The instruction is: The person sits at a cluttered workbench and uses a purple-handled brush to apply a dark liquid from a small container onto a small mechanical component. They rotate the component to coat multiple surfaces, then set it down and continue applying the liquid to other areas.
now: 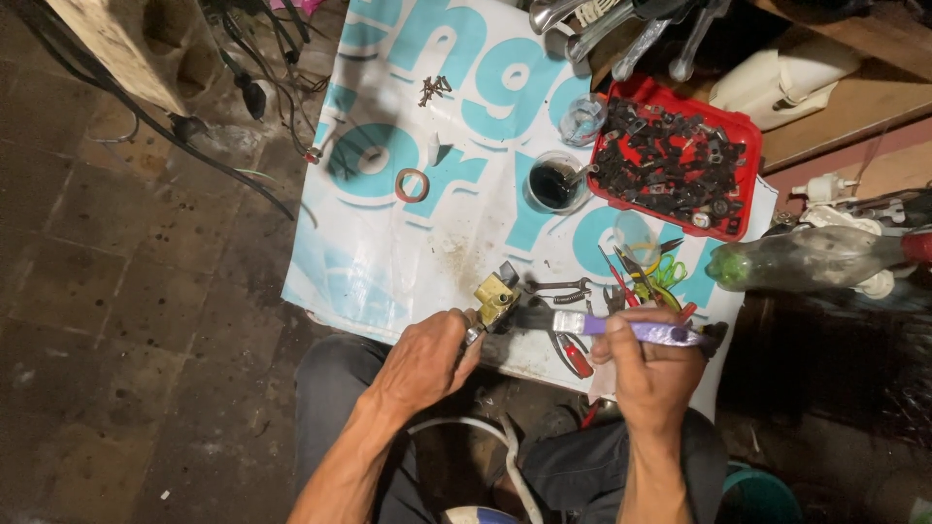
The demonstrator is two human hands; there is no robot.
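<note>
Sitting at the near edge of a white and blue printed sheet [388, 243] spread on the floor. Left hand [424, 361] closed tight around a small yellow metal part [494, 297], held up just over that near edge. Right hand [649, 374] closed around a brush with a purple handle [631, 332]. Brush lying flat, long way running left to right, dark bristles pointing left at the yellow part and just about touching it. Yellow part sitting to the left of the brush tip, so closest to the left hand, with the right hand a little apart at the handle end.

Just past the brush, pliers and other small tools [636, 277] in a pile near the right edge of the sheet. Farther back, a clear cup of dark liquid [555, 182] beside a red tray [743, 131] full of little black parts. A tape ring [412, 184] near the middle of the sheet. A green bottle [806, 257] lying off the right edge.
</note>
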